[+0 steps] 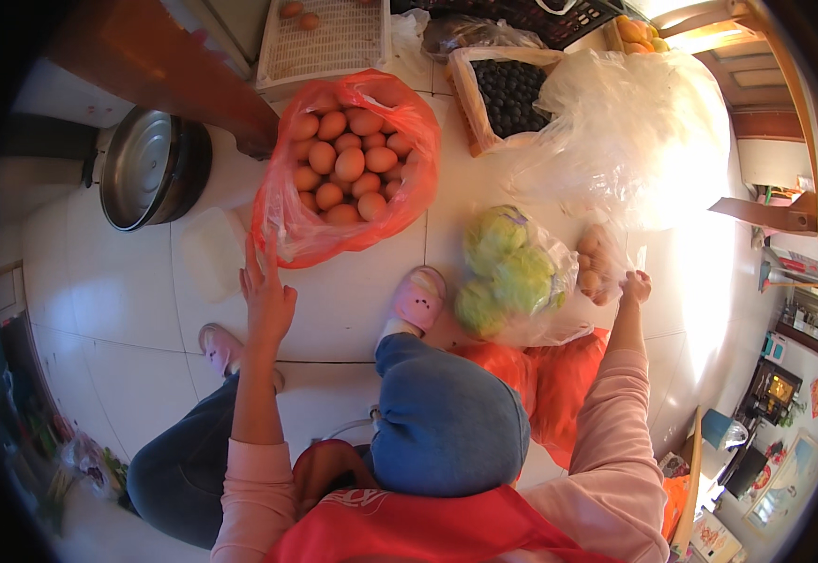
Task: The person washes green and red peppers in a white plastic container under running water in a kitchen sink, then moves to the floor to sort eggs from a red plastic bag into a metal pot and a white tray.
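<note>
My right hand (636, 286) grips the gathered top of a clear plastic bag of brown, rounded items, probably eggs (593, 262), on the right. My left hand (265, 299) has its fingers spread and holds nothing; its fingertips are at the near left edge of a red plastic bag (275, 190). That bag stands wide on the floor with many brown eggs (349, 164) inside. Between my hands, nearer the right one, a clear bag of green leafy heads (514, 271) lies on the tiles. A pale, translucent container (212, 255) sits left of my left hand.
Farther off are a white plastic crate (324, 49) with a few eggs, a wooden crate of dark round fruit (511, 95) and large clear plastic sheeting (627, 134). Metal basins (145, 169) stand left by a brown furniture leg (240, 105). Red bags (564, 387) lie beside my knee.
</note>
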The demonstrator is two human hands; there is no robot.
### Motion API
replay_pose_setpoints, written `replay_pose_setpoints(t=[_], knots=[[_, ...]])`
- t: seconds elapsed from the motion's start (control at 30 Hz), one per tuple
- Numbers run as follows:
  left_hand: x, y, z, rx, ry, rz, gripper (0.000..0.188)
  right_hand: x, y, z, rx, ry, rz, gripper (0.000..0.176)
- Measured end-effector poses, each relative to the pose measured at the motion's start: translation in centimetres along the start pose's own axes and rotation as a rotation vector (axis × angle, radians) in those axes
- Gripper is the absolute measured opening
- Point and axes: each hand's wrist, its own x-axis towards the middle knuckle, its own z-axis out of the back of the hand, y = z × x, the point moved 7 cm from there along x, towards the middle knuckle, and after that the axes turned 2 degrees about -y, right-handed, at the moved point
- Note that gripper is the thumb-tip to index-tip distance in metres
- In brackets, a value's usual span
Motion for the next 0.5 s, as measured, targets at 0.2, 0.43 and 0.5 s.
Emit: replay_pose_setpoints(t=[0.2, 0.43, 0.5], knots=[[0.2, 0.8, -1.4, -0.804, -0.064, 0.167, 0.089, 0.8, -2.2, 0.2, -0.025, 0.021, -0.034, 0.034], [-0.3, -0.1, -5.9, -1.333, -0.02, 0.779, 0.079, 2.5, -5.1, 0.4, -0.183, 0.103, 0.072, 0.04], [-0.6, 0.6, -7.2, -1.336, -0.069, 0.931, 0.08, -0.1, -4.4, -1.4, -0.143, 0.182, -0.007, 0.043]])
